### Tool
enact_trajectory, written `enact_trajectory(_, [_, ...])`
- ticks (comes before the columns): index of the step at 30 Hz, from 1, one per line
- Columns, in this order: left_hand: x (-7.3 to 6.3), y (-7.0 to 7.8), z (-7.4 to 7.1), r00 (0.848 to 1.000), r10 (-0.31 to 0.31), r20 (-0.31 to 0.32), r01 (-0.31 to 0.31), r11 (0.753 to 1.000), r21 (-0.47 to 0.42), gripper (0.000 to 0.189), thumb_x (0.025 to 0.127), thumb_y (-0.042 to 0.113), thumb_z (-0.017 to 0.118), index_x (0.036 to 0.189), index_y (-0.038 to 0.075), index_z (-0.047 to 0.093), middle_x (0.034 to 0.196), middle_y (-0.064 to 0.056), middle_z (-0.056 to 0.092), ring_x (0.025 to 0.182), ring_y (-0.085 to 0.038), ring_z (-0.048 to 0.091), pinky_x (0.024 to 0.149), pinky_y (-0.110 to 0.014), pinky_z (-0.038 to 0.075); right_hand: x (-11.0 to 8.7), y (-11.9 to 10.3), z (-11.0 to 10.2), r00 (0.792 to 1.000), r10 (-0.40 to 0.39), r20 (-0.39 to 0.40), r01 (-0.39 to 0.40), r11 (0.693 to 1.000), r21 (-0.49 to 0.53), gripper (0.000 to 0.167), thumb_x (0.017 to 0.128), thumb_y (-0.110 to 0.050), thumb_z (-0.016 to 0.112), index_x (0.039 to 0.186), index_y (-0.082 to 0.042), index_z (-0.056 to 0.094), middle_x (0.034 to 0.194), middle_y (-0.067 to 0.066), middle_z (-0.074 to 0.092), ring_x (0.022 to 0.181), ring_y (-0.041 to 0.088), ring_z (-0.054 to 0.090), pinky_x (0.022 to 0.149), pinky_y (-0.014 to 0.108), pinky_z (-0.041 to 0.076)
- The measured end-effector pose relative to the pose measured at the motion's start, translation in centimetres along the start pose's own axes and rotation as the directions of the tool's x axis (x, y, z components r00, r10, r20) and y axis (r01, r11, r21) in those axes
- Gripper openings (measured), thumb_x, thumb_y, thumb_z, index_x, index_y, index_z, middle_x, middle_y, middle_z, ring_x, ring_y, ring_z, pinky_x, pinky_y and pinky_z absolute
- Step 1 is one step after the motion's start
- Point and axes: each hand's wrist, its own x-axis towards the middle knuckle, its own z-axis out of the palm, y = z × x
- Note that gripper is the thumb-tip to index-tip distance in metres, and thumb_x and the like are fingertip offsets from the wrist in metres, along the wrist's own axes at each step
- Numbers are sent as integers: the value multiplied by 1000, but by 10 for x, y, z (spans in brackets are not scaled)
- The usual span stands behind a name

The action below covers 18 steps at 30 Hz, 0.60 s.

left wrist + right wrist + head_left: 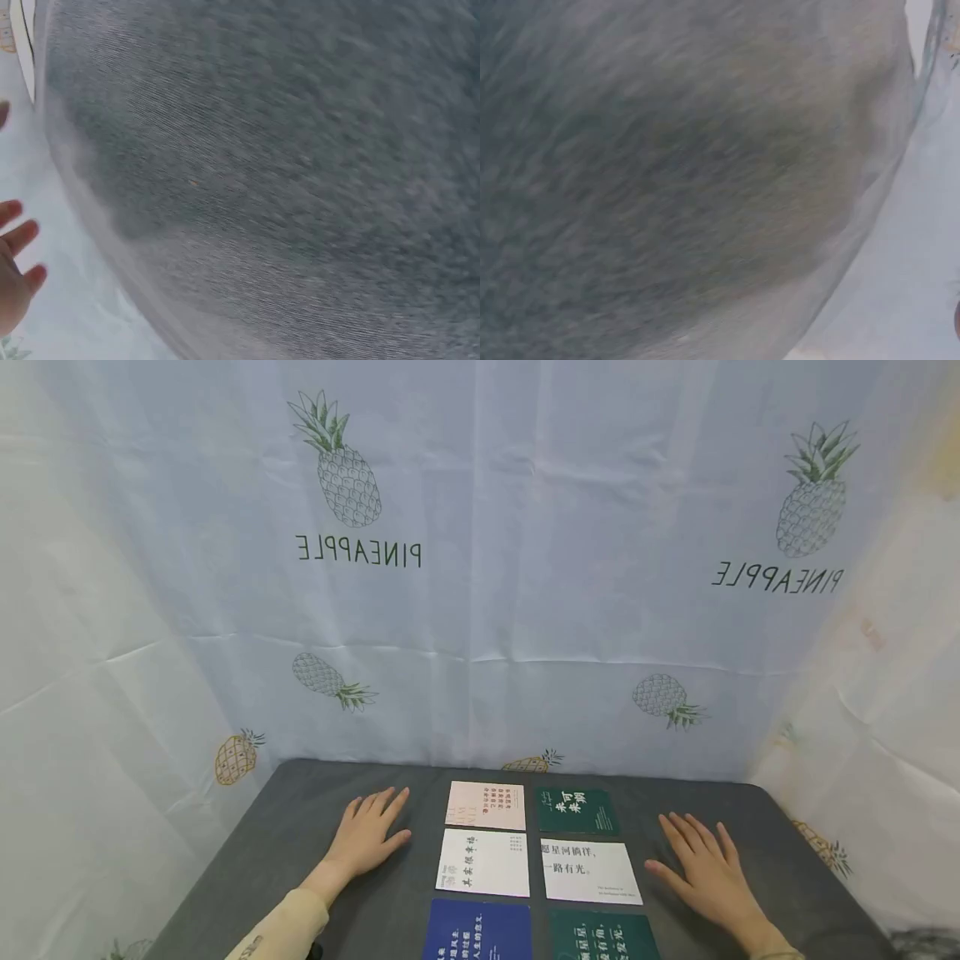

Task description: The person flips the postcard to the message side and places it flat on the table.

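Observation:
In the head view my left hand (365, 837) lies spread over the dark table, left of the cards, holding nothing. My right hand (705, 868) is spread at the right of them, also holding nothing. Between the hands, cards with printed characters form two columns: a pink card (487, 805) and a dark green card (576, 811) at the back, two white cards, one left (483, 862) and one right (591, 872), in the middle. Nearest me are a blue card (477, 931) and another green card (603, 935), both cut off by the frame's lower edge.
The dark grey table (255, 877) has rounded back corners. A pale curtain (480, 568) printed with pineapples hangs behind it and along both sides. In the left wrist view, the table surface (262, 165) fills most of the picture.

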Motion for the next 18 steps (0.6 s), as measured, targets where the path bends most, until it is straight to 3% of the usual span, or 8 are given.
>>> enact_trajectory(3, [4,4,-1,1000,14,-12,-14,999,31,61,84,37,65,136,11,47,122,-13,59,111,-31,56,94,-53,39,6,-8,-4,994,-33,-105,31,999,-22,67,79,-46,67,132,-8,50,127,15,55,120,34,42,110,53,10])
enact_trajectory(9, [17,17,-6,998,-4,-58,5,1000,20,45,83,29,66,121,7,60,106,-10,65,94,-28,63,79,-46,47,26,-27,-15,961,-112,-252,106,994,-37,50,72,-25,76,116,-5,62,105,14,64,101,36,56,88,53,39])
enact_trajectory(13, [27,29,-6,995,-11,-103,9,1000,-25,35,83,27,67,111,6,65,100,-10,67,90,-28,64,74,-43,49,43,-40,-22,944,-110,-312,114,994,-8,41,73,-19,75,108,-3,64,96,14,64,89,34,58,74,50,45])
enact_trajectory(18, [35,39,-2,995,3,-104,-4,1000,-9,25,82,27,67,100,10,69,92,-5,67,84,-22,63,71,-39,49,63,-63,-25,953,-55,-298,79,994,70,33,78,-19,71,106,-3,63,92,11,62,85,30,56,71,45,44])
